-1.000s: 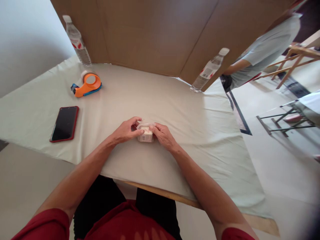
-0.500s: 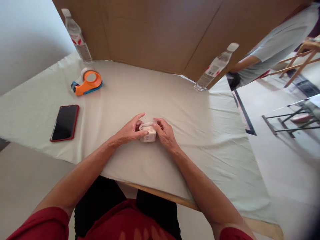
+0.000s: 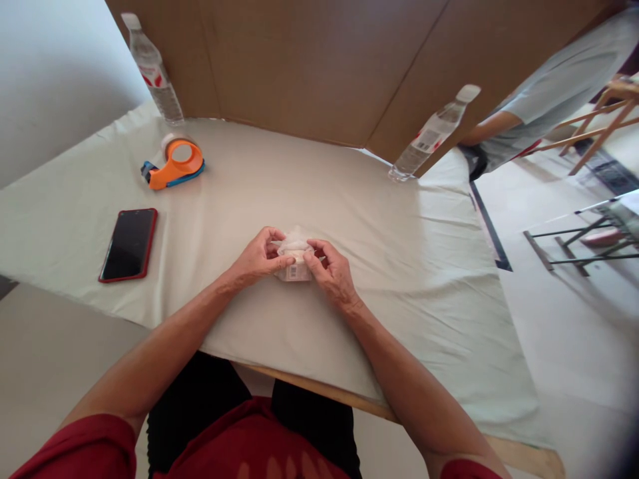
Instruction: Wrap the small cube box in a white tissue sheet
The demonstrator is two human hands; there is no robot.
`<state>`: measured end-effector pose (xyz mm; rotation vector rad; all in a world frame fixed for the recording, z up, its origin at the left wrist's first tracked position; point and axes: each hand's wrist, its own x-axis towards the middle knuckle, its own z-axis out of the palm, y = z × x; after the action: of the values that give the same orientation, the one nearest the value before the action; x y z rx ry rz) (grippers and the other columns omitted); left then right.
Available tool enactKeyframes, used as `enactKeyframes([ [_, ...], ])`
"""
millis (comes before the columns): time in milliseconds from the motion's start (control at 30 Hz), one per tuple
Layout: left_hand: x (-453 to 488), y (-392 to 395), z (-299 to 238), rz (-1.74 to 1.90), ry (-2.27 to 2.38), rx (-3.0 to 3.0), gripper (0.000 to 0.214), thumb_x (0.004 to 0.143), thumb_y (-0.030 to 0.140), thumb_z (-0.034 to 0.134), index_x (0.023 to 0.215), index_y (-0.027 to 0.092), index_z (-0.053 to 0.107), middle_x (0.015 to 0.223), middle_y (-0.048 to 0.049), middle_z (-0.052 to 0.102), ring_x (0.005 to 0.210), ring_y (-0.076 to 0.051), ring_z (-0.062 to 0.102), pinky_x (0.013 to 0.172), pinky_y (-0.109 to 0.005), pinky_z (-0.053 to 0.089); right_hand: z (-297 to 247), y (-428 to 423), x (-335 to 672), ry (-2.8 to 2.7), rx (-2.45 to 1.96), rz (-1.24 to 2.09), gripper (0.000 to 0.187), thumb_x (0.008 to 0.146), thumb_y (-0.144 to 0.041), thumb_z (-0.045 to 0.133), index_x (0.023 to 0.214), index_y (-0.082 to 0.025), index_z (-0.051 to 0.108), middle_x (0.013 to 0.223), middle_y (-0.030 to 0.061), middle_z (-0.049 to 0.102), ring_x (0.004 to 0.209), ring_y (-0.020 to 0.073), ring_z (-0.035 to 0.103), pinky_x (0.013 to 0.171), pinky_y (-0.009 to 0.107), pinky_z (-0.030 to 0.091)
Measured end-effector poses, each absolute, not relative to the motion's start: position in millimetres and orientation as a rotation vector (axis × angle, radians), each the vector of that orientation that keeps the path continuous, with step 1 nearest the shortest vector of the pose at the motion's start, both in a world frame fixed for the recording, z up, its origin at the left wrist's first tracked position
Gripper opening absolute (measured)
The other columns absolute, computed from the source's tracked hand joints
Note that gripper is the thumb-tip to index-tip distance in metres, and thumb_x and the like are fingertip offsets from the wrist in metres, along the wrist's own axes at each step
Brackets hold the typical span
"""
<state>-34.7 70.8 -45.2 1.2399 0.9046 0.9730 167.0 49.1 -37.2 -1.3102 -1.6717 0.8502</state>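
A small pale box-shaped pack (image 3: 298,273) with a barcode on its near side sits on the cloth in front of me. Thin, whitish crumpled material (image 3: 295,243) bunches up at its top; whether it is tissue or plastic film I cannot tell. My left hand (image 3: 263,255) grips the pack's left side, thumb on the near top edge and fingers curled behind. From the right, my right hand (image 3: 329,267) pinches the pack's upper edge with thumb and forefinger. Parts of the pack's sides are hidden by my fingers.
A red-cased phone (image 3: 128,245) and an orange tape dispenser (image 3: 174,166) lie to the left. Two water bottles (image 3: 156,76) stand against a brown cardboard panel (image 3: 309,66). Beyond the table's right side is another person's arm (image 3: 494,126).
The whitish material now stands higher and looser above the pack. My fingers have shifted slightly around its top edge; the pack stays almost in place.
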Motion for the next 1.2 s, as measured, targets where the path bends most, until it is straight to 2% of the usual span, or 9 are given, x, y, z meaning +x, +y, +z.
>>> enactKeyframes([
  [167, -37, 70, -39, 0.821, 0.966, 1.280, 0.056, 0.068, 0.047, 0.085, 0.106, 0.015, 0.058, 0.098, -0.0077, 0.070, 0.091, -0.021, 0.069, 0.078, -0.032, 0.055, -37, 52, 167, -1.518, -1.294, 1.021, 0.037, 0.090, -0.051, 0.055, 0.106, -0.019, 0.068, 0.098, 0.0068, 0.072, 0.087, 0.0191, 0.064, 0.080, 0.031, 0.051],
  [300, -37, 69, -36, 0.803, 0.944, 1.373, 0.049, 0.070, 0.049, 0.081, 0.101, 0.013, 0.067, 0.105, -0.0095, 0.069, 0.092, -0.021, 0.068, 0.080, -0.033, 0.054, -37, 56, 168, -1.465, -1.303, 1.095, 0.030, 0.086, -0.046, 0.060, 0.095, -0.019, 0.070, 0.089, 0.0043, 0.071, 0.081, 0.0184, 0.063, 0.077, 0.031, 0.050],
  [500, -39, 71, -39, 0.822, 0.887, 1.435, 0.044, 0.070, 0.047, 0.083, 0.097, 0.014, 0.071, 0.113, -0.0100, 0.064, 0.092, -0.019, 0.066, 0.082, -0.032, 0.055, -37, 57, 168, -1.450, -1.292, 1.132, 0.025, 0.084, -0.042, 0.062, 0.086, -0.019, 0.072, 0.082, 0.0028, 0.070, 0.076, 0.0173, 0.061, 0.074, 0.029, 0.047],
  [700, -41, 73, -42, 0.823, 0.855, 1.497, 0.043, 0.069, 0.044, 0.084, 0.097, 0.014, 0.073, 0.112, -0.0091, 0.062, 0.092, -0.018, 0.065, 0.082, -0.031, 0.054, -31, 53, 165, -1.633, -1.265, 1.031, 0.029, 0.090, -0.040, 0.055, 0.086, -0.020, 0.075, 0.097, 0.0068, 0.075, 0.089, 0.0212, 0.066, 0.084, 0.032, 0.048],
  [867, -42, 72, -43, 0.809, 0.845, 1.507, 0.043, 0.068, 0.044, 0.085, 0.097, 0.015, 0.071, 0.108, -0.0082, 0.065, 0.092, -0.018, 0.066, 0.082, -0.031, 0.053, -26, 52, 167, -1.788, -1.283, 0.994, 0.030, 0.092, -0.037, 0.050, 0.088, -0.022, 0.076, 0.093, 0.0055, 0.075, 0.089, 0.0222, 0.066, 0.085, 0.033, 0.048],
  [967, -43, 71, -42, 0.756, 0.862, 1.446, 0.054, 0.068, 0.043, 0.086, 0.110, 0.016, 0.067, 0.100, -0.0073, 0.069, 0.090, -0.019, 0.067, 0.082, -0.032, 0.054, -27, 54, 169, -1.853, -1.273, 0.974, 0.031, 0.092, -0.036, 0.049, 0.091, -0.023, 0.077, 0.094, 0.0052, 0.075, 0.090, 0.0225, 0.066, 0.086, 0.034, 0.047],
  [1067, -43, 71, -43, 0.751, 0.846, 1.411, 0.064, 0.068, 0.041, 0.087, 0.123, 0.017, 0.064, 0.108, -0.0091, 0.069, 0.098, -0.022, 0.067, 0.086, -0.034, 0.054, -29, 56, 171, -1.904, -1.298, 0.932, 0.031, 0.092, -0.036, 0.049, 0.097, -0.024, 0.077, 0.094, 0.0058, 0.075, 0.092, 0.0238, 0.066, 0.087, 0.036, 0.047],
  [1200, -42, 73, -48, 0.802, 0.798, 1.467, 0.051, 0.070, 0.041, 0.085, 0.115, 0.019, 0.072, 0.120, -0.0108, 0.063, 0.103, -0.022, 0.065, 0.089, -0.034, 0.053, -28, 55, 169, -1.890, -1.310, 0.930, 0.031, 0.092, -0.036, 0.049, 0.096, -0.023, 0.077, 0.094, 0.0059, 0.075, 0.091, 0.0233, 0.066, 0.085, 0.035, 0.047],
])
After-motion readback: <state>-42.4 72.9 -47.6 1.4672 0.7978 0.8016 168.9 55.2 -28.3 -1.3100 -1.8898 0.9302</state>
